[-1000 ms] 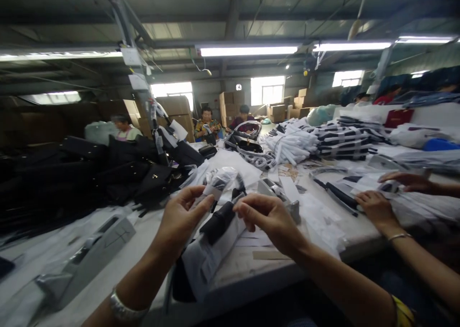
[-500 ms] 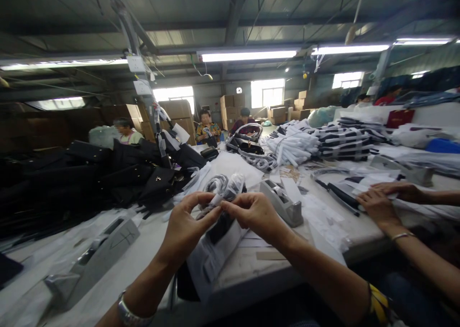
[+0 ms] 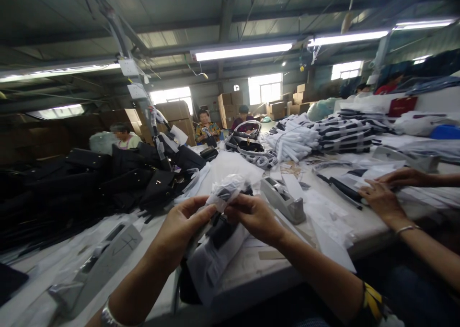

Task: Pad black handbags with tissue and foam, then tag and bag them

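In front of me my left hand (image 3: 179,229) pinches the left edge of a clear plastic wrap (image 3: 226,187) bunched around a coiled strap. Thumb and fingers of my right hand (image 3: 258,219) close on the same wrap from the right, close beside my left fingertips. Below them a black bag (image 3: 220,233), partly covered by a white wrapping sheet (image 3: 212,264), lies tilted at the table edge. The strap's ends are hidden by my fingers.
Grey tape dispensers (image 3: 102,262) stand left and right, one (image 3: 283,200) near my right hand. Black bags (image 3: 118,178) are heaped at left, white wrapped straps (image 3: 294,138) beyond. A co-worker's hands (image 3: 384,200) work at right on the table (image 3: 251,274).
The plastic wrap now covers the coiled strap, whose loops showed more plainly before. Both my hands remain on it and have shifted slightly. The co-worker's hands have moved a little.
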A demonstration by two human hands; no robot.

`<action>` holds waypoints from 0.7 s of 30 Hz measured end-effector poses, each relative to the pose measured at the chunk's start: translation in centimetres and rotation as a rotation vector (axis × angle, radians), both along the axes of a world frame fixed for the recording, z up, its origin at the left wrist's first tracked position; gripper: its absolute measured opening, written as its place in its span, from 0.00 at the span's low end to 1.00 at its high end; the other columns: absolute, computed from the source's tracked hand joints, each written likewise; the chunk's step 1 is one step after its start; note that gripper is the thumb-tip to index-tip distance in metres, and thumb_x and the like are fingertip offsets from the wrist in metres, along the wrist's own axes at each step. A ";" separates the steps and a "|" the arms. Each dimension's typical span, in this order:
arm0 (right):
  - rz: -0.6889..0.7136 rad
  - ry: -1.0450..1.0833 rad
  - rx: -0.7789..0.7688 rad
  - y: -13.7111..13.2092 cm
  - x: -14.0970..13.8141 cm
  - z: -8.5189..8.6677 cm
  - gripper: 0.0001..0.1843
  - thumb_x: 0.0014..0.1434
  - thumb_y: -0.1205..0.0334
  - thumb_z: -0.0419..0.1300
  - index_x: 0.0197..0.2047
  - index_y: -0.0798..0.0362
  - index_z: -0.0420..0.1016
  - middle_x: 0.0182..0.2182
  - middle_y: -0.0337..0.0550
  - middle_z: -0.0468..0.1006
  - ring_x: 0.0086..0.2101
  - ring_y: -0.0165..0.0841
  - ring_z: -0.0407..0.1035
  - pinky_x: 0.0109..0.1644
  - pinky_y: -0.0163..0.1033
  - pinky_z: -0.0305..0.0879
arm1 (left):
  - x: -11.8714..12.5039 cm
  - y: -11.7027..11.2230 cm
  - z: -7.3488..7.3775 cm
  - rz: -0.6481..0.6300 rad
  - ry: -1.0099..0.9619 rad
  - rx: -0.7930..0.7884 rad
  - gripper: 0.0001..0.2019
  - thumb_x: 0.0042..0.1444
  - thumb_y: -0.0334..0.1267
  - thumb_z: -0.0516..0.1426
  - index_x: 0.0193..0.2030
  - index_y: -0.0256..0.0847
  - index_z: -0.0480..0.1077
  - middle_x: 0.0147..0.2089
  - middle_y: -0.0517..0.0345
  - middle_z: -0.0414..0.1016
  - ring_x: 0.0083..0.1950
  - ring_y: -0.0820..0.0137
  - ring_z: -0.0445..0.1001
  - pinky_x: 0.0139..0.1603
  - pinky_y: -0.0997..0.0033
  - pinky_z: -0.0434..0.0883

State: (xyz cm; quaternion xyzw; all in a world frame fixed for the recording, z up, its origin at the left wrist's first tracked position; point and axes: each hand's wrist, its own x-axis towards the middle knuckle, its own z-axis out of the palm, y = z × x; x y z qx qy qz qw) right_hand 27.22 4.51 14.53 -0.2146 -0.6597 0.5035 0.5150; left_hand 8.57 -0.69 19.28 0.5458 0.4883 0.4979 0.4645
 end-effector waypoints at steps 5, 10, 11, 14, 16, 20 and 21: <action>-0.168 -0.086 0.013 -0.6 -0.3 0.8 0.07 0.55 0.63 0.63 0.32 0.57 0.81 0.29 0.43 0.81 0.33 0.36 0.75 0.36 0.36 0.69 | 1.4 -0.9 0.4 -0.036 0.093 0.022 0.22 0.46 0.51 0.69 0.44 0.41 0.78 0.45 0.52 0.81 0.46 0.62 0.78 0.47 0.69 0.72; -0.303 -0.213 0.081 -0.8 -0.3 2.0 0.06 0.53 0.63 0.63 0.30 0.56 0.82 0.24 0.41 0.80 0.33 0.39 0.77 0.35 0.36 0.70 | 2.1 -1.5 0.8 0.023 0.155 0.049 0.23 0.45 0.52 0.69 0.44 0.39 0.77 0.44 0.50 0.81 0.45 0.60 0.78 0.44 0.67 0.73; -0.322 -0.273 0.107 -0.6 -0.1 2.0 0.06 0.53 0.64 0.63 0.28 0.56 0.82 0.23 0.41 0.79 0.31 0.39 0.77 0.34 0.36 0.69 | 1.9 -1.4 0.8 0.032 0.151 0.028 0.24 0.46 0.52 0.69 0.46 0.40 0.77 0.44 0.51 0.81 0.43 0.61 0.78 0.42 0.68 0.73; -0.331 -0.343 0.103 -0.4 0.9 1.1 0.09 0.55 0.67 0.60 0.35 0.53 0.83 0.27 0.41 0.82 0.29 0.36 0.77 0.35 0.37 0.71 | 0.9 -0.8 0.7 0.071 0.083 -0.004 0.28 0.44 0.53 0.69 0.48 0.39 0.76 0.44 0.51 0.81 0.40 0.64 0.78 0.39 0.71 0.72; -0.318 -0.243 0.024 -0.9 1.5 0.2 0.12 0.58 0.65 0.60 0.44 0.52 0.81 0.33 0.42 0.84 0.32 0.36 0.79 0.39 0.39 0.73 | 0.5 -0.6 0.6 0.100 0.030 0.001 0.29 0.41 0.53 0.70 0.48 0.38 0.76 0.43 0.50 0.81 0.40 0.63 0.78 0.40 0.70 0.73; -0.164 0.114 -0.187 -3.2 1.6 -0.2 0.25 0.60 0.54 0.64 0.59 0.53 0.71 0.43 0.48 0.83 0.42 0.40 0.79 0.51 0.47 0.74 | 0.6 -0.5 0.5 0.110 0.019 0.006 0.30 0.41 0.54 0.70 0.48 0.38 0.76 0.44 0.50 0.81 0.41 0.63 0.79 0.42 0.69 0.74; -0.099 0.186 -0.230 -3.8 1.4 0.0 0.32 0.60 0.53 0.65 0.64 0.53 0.66 0.45 0.49 0.83 0.45 0.41 0.78 0.55 0.48 0.72 | 0.7 -0.5 0.4 0.107 0.029 0.006 0.30 0.41 0.54 0.70 0.48 0.38 0.76 0.45 0.50 0.81 0.42 0.63 0.79 0.43 0.69 0.74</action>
